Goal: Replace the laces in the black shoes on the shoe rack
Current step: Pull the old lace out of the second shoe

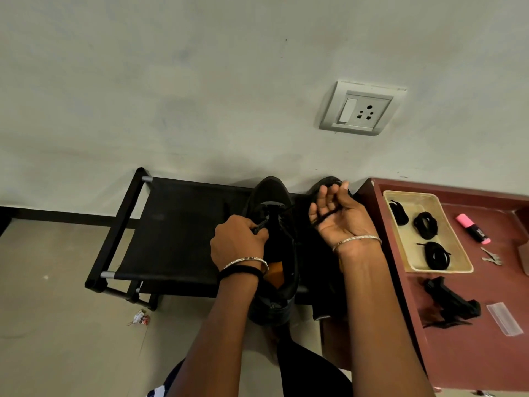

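Head view. One black shoe (272, 196) stands on the shoe rack (177, 224), toe toward the wall. A second black shoe (323, 183) is just beside it on the right, mostly hidden behind the right hand (340, 216). The left hand (239, 243) pinches the lace (325, 216) at the first shoe's throat. The right hand is raised palm-up, its fingers curled round a strand of the same lace. On the maroon desk (472, 353), right of the rack, a tray (412, 194) holds three coiled black laces (425, 224). A pink highlighter (473, 228) and keys (491, 257) lie beside the tray.
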